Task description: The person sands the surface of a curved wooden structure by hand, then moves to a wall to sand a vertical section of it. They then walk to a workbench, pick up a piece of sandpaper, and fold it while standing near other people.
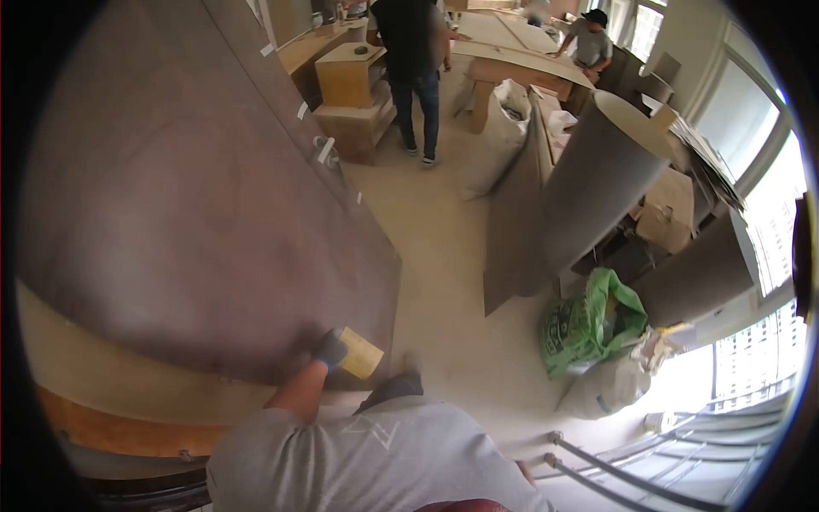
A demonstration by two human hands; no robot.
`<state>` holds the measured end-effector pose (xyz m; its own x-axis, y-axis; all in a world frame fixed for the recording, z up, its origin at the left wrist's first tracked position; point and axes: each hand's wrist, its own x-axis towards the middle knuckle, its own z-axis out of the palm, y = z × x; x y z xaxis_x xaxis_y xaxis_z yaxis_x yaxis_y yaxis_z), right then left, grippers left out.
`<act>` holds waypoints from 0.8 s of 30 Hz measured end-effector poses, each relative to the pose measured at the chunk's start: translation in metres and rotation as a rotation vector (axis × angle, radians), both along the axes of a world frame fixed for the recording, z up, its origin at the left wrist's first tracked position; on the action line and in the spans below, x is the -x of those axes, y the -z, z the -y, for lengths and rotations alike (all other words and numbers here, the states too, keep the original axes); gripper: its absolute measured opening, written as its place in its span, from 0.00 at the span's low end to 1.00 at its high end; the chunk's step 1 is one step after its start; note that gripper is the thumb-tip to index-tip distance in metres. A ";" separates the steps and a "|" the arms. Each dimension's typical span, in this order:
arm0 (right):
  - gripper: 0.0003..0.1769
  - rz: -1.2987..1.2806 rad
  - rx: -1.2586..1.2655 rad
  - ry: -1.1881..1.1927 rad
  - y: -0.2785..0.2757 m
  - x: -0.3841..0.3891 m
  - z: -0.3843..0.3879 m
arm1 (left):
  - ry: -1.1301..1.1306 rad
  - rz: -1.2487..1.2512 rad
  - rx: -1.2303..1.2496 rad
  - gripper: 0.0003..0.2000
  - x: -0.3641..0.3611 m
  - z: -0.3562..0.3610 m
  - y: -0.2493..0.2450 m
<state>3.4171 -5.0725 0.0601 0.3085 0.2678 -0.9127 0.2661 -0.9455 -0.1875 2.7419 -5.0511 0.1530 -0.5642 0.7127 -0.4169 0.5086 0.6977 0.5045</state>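
Note:
My left hand (329,349), in a dark glove, is closed on a flat yellow rectangular piece (361,352); its exact kind cannot be made out. It is over the lower right edge of a large dark brown panel (196,230), which fills the left side of the view. Small white tabs and a white fitting (327,152) show along the panel's far edge. My right hand is out of sight; only a sliver of skin shows beside the grey shirt at the bottom.
A green sack (597,328) and a white sack (610,386) stand on the floor at right. Behind them are a large rolled sheet (601,183) and stacked boards. Metal rails (631,482) lie lower right. One person (414,77) stands ahead; another (589,47) leans at a far worktable (512,64).

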 end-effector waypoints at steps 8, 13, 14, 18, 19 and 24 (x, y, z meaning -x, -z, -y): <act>0.31 -0.161 -0.132 -0.072 -0.029 0.120 -0.272 | 0.008 -0.069 -0.117 0.11 0.059 -0.189 0.005; 0.35 -0.105 -0.063 -0.229 -0.009 0.207 -0.398 | 0.113 -0.110 -0.214 0.08 0.111 -0.354 -0.028; 0.34 -0.106 -0.055 -0.245 -0.007 0.217 -0.416 | 0.131 -0.111 -0.262 0.07 0.124 -0.384 -0.028; 0.33 -0.074 0.003 -0.252 -0.008 0.257 -0.501 | 0.116 -0.076 -0.444 0.08 0.165 -0.491 -0.028; 0.32 -0.063 0.006 -0.269 -0.008 0.266 -0.522 | 0.124 -0.057 -0.457 0.08 0.170 -0.514 -0.037; 0.31 -0.091 0.014 -0.247 0.046 0.298 -0.661 | 0.070 -0.129 -0.381 0.10 0.223 -0.599 0.008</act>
